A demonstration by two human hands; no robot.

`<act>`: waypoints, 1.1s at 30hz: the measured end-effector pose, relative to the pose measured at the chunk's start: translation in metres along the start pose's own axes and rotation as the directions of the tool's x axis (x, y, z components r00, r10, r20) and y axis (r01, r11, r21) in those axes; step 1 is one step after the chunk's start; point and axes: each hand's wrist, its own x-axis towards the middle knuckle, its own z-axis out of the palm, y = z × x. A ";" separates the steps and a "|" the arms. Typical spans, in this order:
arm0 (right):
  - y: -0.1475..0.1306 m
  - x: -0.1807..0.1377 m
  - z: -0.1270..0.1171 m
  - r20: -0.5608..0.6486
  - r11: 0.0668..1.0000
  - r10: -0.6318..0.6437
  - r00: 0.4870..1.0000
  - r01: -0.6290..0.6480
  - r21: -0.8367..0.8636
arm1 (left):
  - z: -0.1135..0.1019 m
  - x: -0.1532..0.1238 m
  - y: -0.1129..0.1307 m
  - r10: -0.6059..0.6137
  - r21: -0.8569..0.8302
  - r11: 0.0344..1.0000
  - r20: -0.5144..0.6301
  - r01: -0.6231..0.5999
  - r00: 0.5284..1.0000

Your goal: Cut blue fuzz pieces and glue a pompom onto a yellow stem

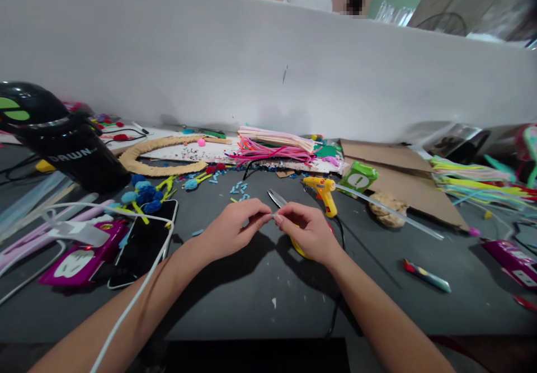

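My left hand [241, 222] and my right hand [308, 230] meet over the middle of the dark table, thumb and forefinger pinched on each. A tiny pale bit shows between the touching fingertips, too small to name. Under my right hand lies a pair of scissors [277, 198], its blades pointing away and its yellow handle partly covered. Just beyond that hand, a yellow glue gun [326, 194] rests with a long clear glue stick [394, 213] running out to the right. Short blue pieces [240, 187] are scattered beyond my fingers.
Left: a black tumbler [79, 149], a phone [145, 244], a purple device [84, 255] with a white cable across my left forearm, and blue pompoms [146, 194]. Behind: pink pipe cleaners [272, 149] and a tan ring [163, 166]. Right: cardboard [403, 171], a green box [358, 177], a pen-like tool [427, 275].
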 end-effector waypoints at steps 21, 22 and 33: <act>-0.001 -0.002 0.001 0.017 0.999 0.002 1.000 -0.003 0.040 | -0.001 -0.001 0.005 -0.050 -0.024 0.998 0.050 0.051 0.998; -0.001 -0.003 0.001 0.031 0.999 0.004 1.000 -0.005 0.036 | -0.001 -0.001 0.005 -0.049 -0.026 0.998 0.055 0.051 0.997; 0.006 0.000 -0.001 0.122 0.992 0.053 0.991 -0.067 0.109 | -0.012 0.002 0.003 -0.123 -0.144 0.978 0.171 0.148 0.978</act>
